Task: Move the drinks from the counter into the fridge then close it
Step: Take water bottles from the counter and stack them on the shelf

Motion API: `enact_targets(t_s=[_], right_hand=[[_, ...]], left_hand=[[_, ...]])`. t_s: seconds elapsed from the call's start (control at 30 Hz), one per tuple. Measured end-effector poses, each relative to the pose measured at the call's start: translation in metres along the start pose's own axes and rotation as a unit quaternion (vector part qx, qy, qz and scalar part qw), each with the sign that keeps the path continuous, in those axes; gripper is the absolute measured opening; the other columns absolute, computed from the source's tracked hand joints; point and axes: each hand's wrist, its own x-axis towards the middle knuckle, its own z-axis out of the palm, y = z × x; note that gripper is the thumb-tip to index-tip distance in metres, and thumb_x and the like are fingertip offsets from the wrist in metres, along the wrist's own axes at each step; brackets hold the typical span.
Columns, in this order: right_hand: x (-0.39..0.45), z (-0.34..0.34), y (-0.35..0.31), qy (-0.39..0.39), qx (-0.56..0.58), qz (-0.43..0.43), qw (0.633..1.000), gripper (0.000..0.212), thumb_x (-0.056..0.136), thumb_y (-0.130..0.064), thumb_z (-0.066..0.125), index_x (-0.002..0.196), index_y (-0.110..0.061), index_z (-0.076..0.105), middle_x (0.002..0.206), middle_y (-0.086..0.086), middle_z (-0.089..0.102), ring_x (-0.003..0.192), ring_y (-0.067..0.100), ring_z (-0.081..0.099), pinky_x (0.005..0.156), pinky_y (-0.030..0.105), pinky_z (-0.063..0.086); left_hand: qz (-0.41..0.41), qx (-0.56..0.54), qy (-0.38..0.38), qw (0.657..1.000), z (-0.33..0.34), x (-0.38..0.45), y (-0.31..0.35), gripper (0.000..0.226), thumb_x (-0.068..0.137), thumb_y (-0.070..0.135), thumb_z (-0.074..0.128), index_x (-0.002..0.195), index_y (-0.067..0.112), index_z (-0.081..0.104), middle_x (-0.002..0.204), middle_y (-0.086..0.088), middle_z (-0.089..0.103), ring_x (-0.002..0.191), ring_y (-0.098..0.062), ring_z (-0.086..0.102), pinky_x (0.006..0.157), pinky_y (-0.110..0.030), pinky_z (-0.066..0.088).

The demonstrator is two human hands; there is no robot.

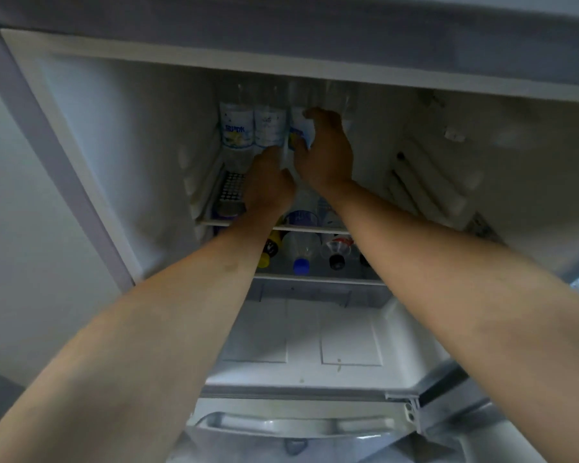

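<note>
Home kitchen, open fridge [91, 128] with shelves [311, 278] of bottled drinks [236, 128], plain wall [20, 228]

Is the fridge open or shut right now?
Open. The fridge shows its inside, with water bottles standing on the top shelf, and both hands, left and right, reach in.

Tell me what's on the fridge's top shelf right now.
On the top shelf, water bottles stand in a row at the back; the right hand grips one. A can sits front left. The left hand hides whatever it is touching.
</note>
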Motion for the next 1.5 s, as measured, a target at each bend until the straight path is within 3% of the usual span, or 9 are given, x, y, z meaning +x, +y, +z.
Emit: enact_targets(t_s=[0.17,0.43,0.6,0.83,0.97,1.07,1.17,1.33,1.5], right_hand=[[-0.055,-0.024,-0.004,-0.005,0.0,0.027,1.0,0.036,0.089,-0.017,0.06,0.123,-0.009,0.06,0.121,0.014,0.06,0.101,0.027,0.063,0.081,0.042,0.055],[-0.142,-0.072,-0.006,0.034,-0.009,0.057,0.998,0.024,0.087,-0.023,0.06,0.108,-0.012,0.066,0.102,0.006,0.068,0.09,0.024,0.065,0.069,0.029,0.049],[-0.187,-0.105,-0.012,0.042,0.003,0.073,0.996,0.024,0.089,-0.017,0.066,0.112,-0.012,0.065,0.107,0.005,0.064,0.087,0.016,0.062,0.07,0.026,0.05],[-0.299,-0.18,0.003,0.01,0.026,0.193,0.981,0.023,0.091,-0.024,0.062,0.113,-0.02,0.064,0.098,-0.009,0.064,0.078,0.005,0.06,0.072,0.022,0.051],[-0.39,-0.237,0.013,0.004,-0.006,0.278,0.961,0.023,0.087,-0.025,0.06,0.108,-0.019,0.067,0.091,-0.007,0.069,0.072,0.011,0.062,0.072,0.028,0.052],[-0.458,-0.277,0.012,0.024,-0.024,0.324,0.945,0.022,0.086,-0.021,0.062,0.105,-0.015,0.07,0.092,-0.003,0.072,0.078,0.009,0.064,0.075,0.012,0.048],[-0.524,-0.311,0.009,0.018,-0.053,0.399,0.915,0.019,0.087,-0.019,0.067,0.106,-0.016,0.07,0.095,-0.005,0.07,0.074,0.003,0.06,0.072,0.0,0.039],[-0.619,-0.361,0.005,0.004,-0.105,0.532,0.84,0.021,0.091,-0.026,0.065,0.112,-0.026,0.067,0.096,-0.014,0.064,0.07,0.003,0.061,0.073,0.019,0.053],[-0.71,-0.395,-0.01,0.038,-0.104,0.683,0.722,0.023,0.089,-0.029,0.067,0.112,-0.027,0.063,0.097,-0.009,0.066,0.074,0.006,0.061,0.07,0.02,0.045]], left_hand=[[0.043,-0.084,0.103,0.99,-0.005,-0.041,0.001,0.031,0.094,0.002,0.049,0.123,0.001,0.059,0.112,-0.019,0.066,0.104,-0.029,0.061,0.091,-0.038,0.049],[0.028,-0.145,0.105,0.983,0.001,-0.1,0.008,0.026,0.095,0.01,0.052,0.119,0.008,0.062,0.107,0.003,0.061,0.092,0.0,0.05,0.073,0.004,0.034],[0.072,-0.167,0.069,0.981,-0.001,-0.139,0.022,0.032,0.093,0.008,0.058,0.124,0.011,0.059,0.114,-0.006,0.067,0.101,-0.013,0.062,0.079,-0.003,0.043],[0.036,-0.19,-0.025,0.981,0.026,-0.225,0.042,0.033,0.094,0.013,0.06,0.122,0.029,0.056,0.102,0.016,0.062,0.092,0.008,0.058,0.077,0.0,0.041],[-0.008,-0.204,-0.078,0.976,0.062,-0.297,0.053,0.029,0.095,0.011,0.059,0.122,0.021,0.059,0.094,0.02,0.06,0.081,0.013,0.057,0.069,0.001,0.039],[-0.02,-0.203,-0.117,0.972,0.086,-0.354,0.061,0.026,0.095,0.013,0.058,0.119,0.023,0.059,0.088,0.019,0.06,0.079,0.013,0.057,0.066,0.001,0.039],[-0.024,-0.198,-0.178,0.963,0.105,-0.41,0.063,0.023,0.096,0.018,0.058,0.116,0.029,0.058,0.089,0.016,0.06,0.079,0.008,0.058,0.067,-0.001,0.041],[-0.034,-0.155,-0.286,0.945,0.129,-0.48,0.059,0.022,0.096,0.02,0.059,0.116,0.03,0.058,0.088,0.016,0.062,0.079,0.004,0.06,0.069,-0.009,0.045],[-0.063,-0.054,-0.462,0.883,0.14,-0.525,0.034,0.023,0.093,0.021,0.062,0.113,0.032,0.057,0.093,0.007,0.066,0.084,-0.011,0.065,0.07,-0.027,0.05]])
